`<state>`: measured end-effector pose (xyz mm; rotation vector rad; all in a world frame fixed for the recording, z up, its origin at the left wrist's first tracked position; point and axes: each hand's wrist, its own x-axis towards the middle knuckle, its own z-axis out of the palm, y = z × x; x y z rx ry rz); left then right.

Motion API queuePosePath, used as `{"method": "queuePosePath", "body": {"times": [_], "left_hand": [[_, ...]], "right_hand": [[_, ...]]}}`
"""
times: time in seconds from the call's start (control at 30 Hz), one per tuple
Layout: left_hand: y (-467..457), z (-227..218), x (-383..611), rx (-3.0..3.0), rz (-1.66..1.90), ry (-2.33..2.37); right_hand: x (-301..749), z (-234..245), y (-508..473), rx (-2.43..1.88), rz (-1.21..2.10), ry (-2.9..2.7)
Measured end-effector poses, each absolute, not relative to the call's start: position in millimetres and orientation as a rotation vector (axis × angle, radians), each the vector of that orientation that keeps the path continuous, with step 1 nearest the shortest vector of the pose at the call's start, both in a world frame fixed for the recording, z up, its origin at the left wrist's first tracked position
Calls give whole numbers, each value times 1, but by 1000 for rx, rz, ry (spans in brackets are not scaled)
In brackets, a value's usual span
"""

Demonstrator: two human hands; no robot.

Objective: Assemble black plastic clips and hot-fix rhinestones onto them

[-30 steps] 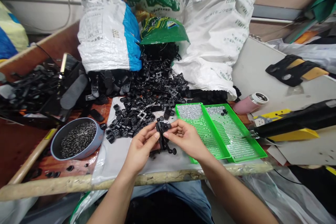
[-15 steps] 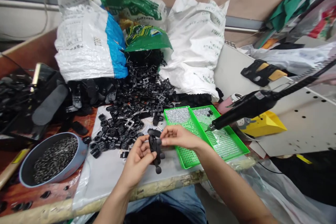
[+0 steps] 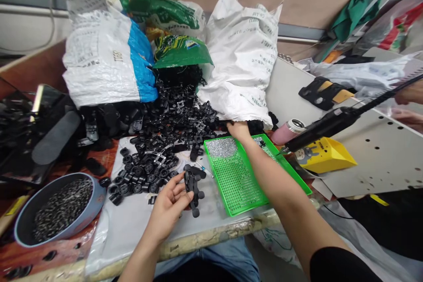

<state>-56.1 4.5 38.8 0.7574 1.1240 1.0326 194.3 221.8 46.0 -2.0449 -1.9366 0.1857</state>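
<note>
One part, now one-handed.
Left hand grasps it, lower centre; right hand, gone to sack, mid-frame, grip unclear.

The fingers of the right hand are partly hidden beside the white sack, their hold unclear

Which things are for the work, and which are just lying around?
Seem part of the work:
- black part, held in the left hand
- black pile, near the right hand

Probably just lying around:
- pink flask
- yellow box
</note>
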Motion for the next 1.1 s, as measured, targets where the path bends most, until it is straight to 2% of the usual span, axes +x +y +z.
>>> {"method": "queuePosePath", "body": {"times": [0.13, 0.3, 0.4, 0.63, 0.87, 1.0, 1.1], "left_hand": [[10, 38, -59, 696, 1061, 1142], [12, 40, -52, 720, 1025, 1129], [10, 42, -51, 773, 995, 1077], [5, 40, -51, 812, 999, 1099], [7, 44, -50, 729, 1086, 1040], [9, 43, -47, 742, 1173, 1012], [8, 42, -43, 763, 1216, 937]], "right_hand": [[207, 73, 168, -1821, 329, -2081], [184, 115, 99, -995, 755, -2293], [165, 127, 82, -798, 877, -2468], [142, 113, 75, -875, 743, -2631], [140, 92, 60, -973, 643, -2195], [140, 73, 43, -1220, 907, -2083], [139, 60, 36, -1241, 1098, -2033]]}}
